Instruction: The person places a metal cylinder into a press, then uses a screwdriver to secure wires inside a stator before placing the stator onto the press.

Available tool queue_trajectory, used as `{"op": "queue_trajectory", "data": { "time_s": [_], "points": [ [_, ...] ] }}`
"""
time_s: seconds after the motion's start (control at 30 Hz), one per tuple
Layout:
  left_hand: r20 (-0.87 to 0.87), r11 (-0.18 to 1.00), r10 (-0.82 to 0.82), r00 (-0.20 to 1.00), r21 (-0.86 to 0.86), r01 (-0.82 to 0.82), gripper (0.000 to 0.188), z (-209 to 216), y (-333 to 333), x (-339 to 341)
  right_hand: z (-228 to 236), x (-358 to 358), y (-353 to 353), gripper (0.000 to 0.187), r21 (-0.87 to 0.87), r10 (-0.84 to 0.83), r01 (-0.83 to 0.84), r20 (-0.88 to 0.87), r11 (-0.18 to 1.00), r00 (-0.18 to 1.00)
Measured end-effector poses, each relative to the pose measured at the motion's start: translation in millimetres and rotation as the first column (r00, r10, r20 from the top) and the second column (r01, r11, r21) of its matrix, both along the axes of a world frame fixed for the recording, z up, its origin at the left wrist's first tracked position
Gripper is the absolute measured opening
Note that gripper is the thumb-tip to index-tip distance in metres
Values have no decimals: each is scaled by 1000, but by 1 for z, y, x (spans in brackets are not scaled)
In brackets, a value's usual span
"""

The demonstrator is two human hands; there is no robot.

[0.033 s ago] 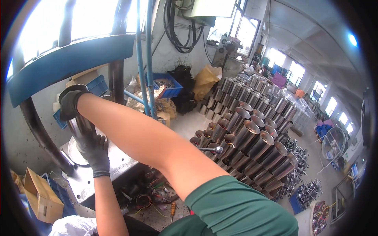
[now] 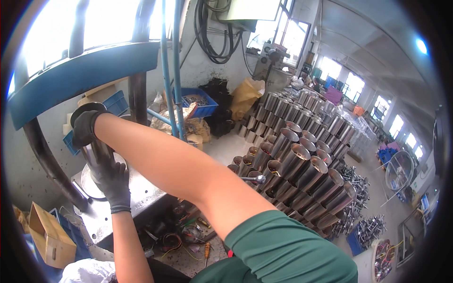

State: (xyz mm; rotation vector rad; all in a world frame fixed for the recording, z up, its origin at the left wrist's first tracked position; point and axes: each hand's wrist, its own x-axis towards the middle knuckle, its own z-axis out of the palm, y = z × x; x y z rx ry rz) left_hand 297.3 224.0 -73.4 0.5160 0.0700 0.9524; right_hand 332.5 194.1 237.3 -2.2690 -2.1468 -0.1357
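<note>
Working remotely, I clasp the metal cylinder above the desk with my left hand, apparently steadying its side; my right hand curls over the top, its grip impossible to tell. Stacked cylinders stand well right of both hands.

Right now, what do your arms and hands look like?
The left hand and right hand wear dark grey gloves; the left glove's cuff looks snug. The right arm has a short green sleeve. The left forearm is bare, its sleeve not visible.
</note>
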Motion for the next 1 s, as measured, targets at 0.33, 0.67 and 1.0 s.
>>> {"op": "queue_trajectory", "data": {
  "time_s": [0.33,0.67,1.0],
  "points": [
    [-369,885,253,894,462,-59,40,39,-81,-25,-208,63,-123,51,494,494,-351,-196,796,847],
    [-370,551,802,468,760,-344,18,-47,-43,-39,-333,7,-264,57,-257,224,298,-279,919,-934],
    [-396,252,916,67,696,672,36,29,-12,22,-320,-4,-288,33,-238,269,620,-745,748,-611]
  ]
}}
